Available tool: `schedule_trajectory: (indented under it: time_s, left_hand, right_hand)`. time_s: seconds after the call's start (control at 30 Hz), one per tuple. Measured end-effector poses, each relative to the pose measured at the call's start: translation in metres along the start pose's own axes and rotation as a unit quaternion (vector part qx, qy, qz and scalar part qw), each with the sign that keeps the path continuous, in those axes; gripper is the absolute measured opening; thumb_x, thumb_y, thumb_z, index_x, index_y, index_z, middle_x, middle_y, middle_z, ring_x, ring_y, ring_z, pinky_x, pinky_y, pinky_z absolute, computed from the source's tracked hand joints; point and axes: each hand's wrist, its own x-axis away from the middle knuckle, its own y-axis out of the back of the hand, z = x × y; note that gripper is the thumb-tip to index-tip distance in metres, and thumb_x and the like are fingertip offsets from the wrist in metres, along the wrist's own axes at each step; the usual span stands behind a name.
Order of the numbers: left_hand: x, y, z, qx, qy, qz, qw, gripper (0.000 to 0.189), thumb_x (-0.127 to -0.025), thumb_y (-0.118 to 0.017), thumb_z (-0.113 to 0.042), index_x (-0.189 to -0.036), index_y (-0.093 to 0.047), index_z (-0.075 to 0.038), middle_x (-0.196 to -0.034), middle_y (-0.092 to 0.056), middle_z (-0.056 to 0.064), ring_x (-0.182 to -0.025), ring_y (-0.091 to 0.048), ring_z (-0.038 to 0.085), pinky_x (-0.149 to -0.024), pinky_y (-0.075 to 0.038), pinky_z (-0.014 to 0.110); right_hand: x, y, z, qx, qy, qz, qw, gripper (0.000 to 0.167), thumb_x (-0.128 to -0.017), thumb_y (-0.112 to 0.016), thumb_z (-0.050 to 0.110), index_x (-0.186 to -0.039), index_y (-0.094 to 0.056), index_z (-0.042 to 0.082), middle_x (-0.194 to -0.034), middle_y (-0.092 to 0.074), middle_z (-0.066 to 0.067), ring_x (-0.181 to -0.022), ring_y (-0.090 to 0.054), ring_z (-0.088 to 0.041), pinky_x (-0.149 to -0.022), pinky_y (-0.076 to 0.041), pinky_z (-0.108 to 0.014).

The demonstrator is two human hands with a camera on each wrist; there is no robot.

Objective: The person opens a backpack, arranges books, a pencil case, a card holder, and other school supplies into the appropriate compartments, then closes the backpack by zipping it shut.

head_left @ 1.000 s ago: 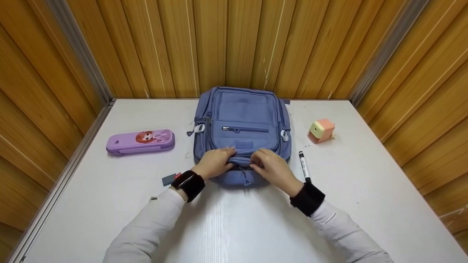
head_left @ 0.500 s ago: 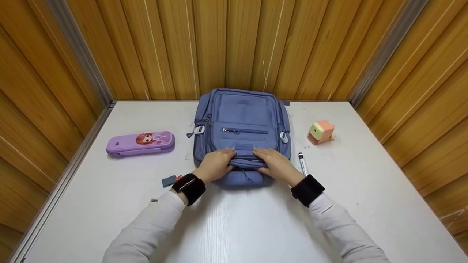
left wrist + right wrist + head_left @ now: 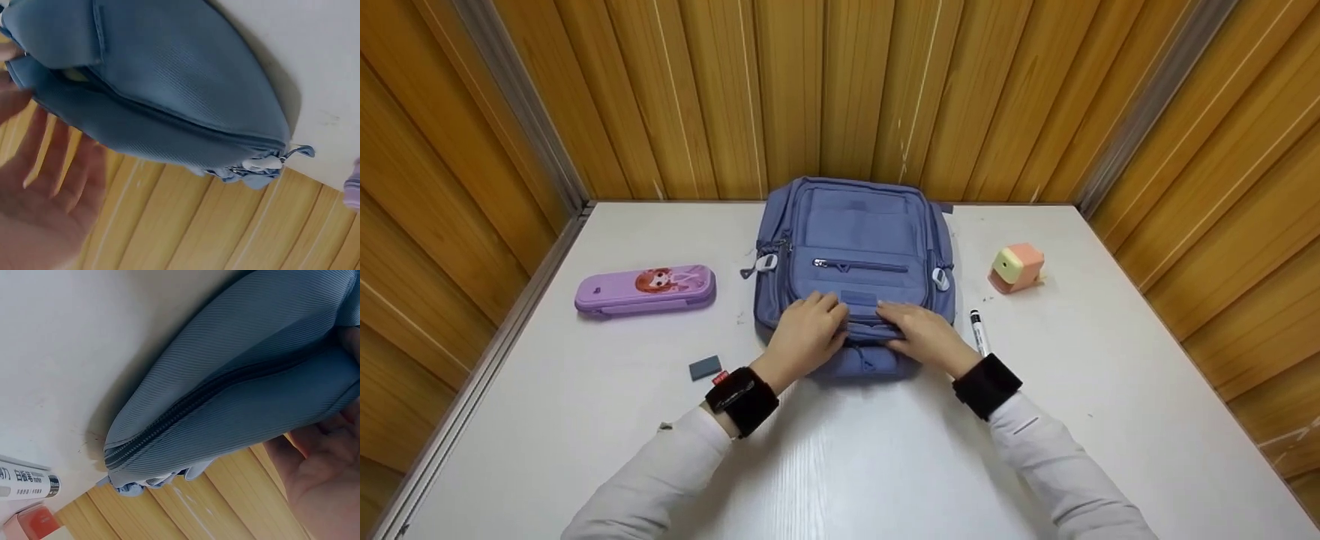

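Two hands on the blue backpack (image 3: 859, 217), middle of the white table (image 3: 840, 465)!
Right hand (image 3: 928, 335) pinches its fabric (image 3: 264, 405) between thumb and fingers; left hand (image 3: 804, 335) touches alongside, but whether it's gripping, I can't tell.

A blue backpack (image 3: 856, 225) lies on a white table (image 3: 840, 472) before a wood-grained wall (image 3: 847, 90). The left hand (image 3: 806, 331) and right hand (image 3: 926, 334) touch its near end, one on either side. Left of the backpack lie a purple pencil case (image 3: 619, 292) and, nearer the person, a small grey-blue block (image 3: 705, 367); right of it, a pink-and-yellow sharpener (image 3: 1017, 268) and a partly hidden marker (image 3: 979, 332).
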Motion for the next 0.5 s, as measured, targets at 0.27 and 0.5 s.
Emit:
schedule_trajectory:
  time_s: [0.27,0.5]
  left_hand:
    - [-0.005,-0.009,-0.022,-0.057,0.062,0.032,0.9959,0.033,-0.088,-0.078,-0.038,-0.072,-0.071,-0.01,-0.067,-0.073,0.004,-0.058,-0.07,0.023,-0.051,-0.054,0.038]
    - [-0.017,-0.015,-0.031,-0.068,0.133,0.075,0.986,0.034,-0.084,-0.082,-0.042,-0.076,-0.077,-0.01,-0.073,-0.076,0.006,-0.067,-0.075,0.024,-0.055,-0.058,0.04]
  right_hand:
    - [0.002,-0.001,-0.001,-0.004,0.016,-0.025,0.9995,0.056,-0.088,-0.077,0.016,-0.138,-0.059,-0.003,-0.144,-0.06,-0.023,-0.13,-0.061,-0.042,-0.11,-0.049,-0.054]
    - [0.001,-0.001,-0.001,-0.011,0.013,-0.024,0.9996,0.055,-0.089,-0.077,0.017,-0.138,-0.06,-0.003,-0.143,-0.061,-0.023,-0.13,-0.062,-0.042,-0.109,-0.05,-0.054]
